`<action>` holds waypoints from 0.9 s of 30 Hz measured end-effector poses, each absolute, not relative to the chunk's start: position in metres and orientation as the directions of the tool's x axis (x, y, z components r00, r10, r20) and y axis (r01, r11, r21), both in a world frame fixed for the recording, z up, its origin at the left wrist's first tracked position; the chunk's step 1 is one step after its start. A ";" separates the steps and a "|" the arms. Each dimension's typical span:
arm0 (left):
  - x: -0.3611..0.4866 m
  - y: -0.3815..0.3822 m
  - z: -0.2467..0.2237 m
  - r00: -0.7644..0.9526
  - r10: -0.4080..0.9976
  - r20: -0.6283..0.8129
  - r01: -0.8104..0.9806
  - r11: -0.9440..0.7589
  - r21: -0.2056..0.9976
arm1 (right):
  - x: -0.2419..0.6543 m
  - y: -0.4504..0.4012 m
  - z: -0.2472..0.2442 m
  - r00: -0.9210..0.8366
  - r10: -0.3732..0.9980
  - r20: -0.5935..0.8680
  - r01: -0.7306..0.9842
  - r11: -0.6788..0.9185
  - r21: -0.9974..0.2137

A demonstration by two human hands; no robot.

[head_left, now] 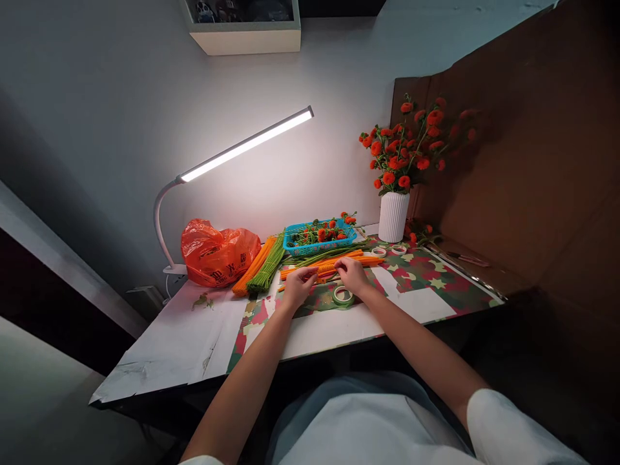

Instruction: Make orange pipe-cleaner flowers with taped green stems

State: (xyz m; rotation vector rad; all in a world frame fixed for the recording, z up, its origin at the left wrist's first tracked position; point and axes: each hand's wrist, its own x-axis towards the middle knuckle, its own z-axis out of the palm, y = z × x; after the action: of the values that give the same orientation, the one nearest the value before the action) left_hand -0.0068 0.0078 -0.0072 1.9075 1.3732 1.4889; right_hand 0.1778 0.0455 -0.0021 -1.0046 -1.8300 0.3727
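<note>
My left hand (299, 284) and my right hand (353, 274) face each other low over the table, fingertips pinched. A short orange fuzzy pipe cleaner (327, 267) spans the small gap between them; its exact shape is too small to make out. Just behind lie more orange pipe cleaners (371, 260) in a loose row. A roll of green tape (343, 296) rests on the mat beside my right wrist. Green stems (334, 256) stretch along the table behind the orange ones.
A blue basket (294, 249) holds orange flowers. Bundles of orange (254, 266) and green pipe cleaners (268, 265) lean by an orange plastic bag (213, 255). A lamp (247, 144) arches above. A white vase (392, 217) of flowers, tape rolls (378, 252) and pliers (469, 259) stand or lie right.
</note>
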 end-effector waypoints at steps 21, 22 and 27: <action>-0.003 0.012 -0.011 -0.083 0.894 0.439 0.198 -0.417 0.887 | 0.169 0.046 -0.007 -0.027 0.942 0.335 0.053 0.336 -0.940; -0.003 0.012 -0.011 -0.082 0.895 0.438 0.194 -0.417 0.888 | 0.169 0.046 -0.008 -0.029 0.946 0.324 0.042 0.325 -0.945; -0.005 0.014 -0.014 -0.080 0.902 0.425 0.168 -0.408 0.897 | 0.170 0.044 -0.007 -0.122 0.969 0.217 -0.082 0.208 -0.975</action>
State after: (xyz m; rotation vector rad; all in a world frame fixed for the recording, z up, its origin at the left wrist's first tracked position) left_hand -0.0054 0.0144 -0.0139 1.5854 1.1725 1.5431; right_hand 0.1701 0.0444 -0.0071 -0.9351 -1.3457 1.1728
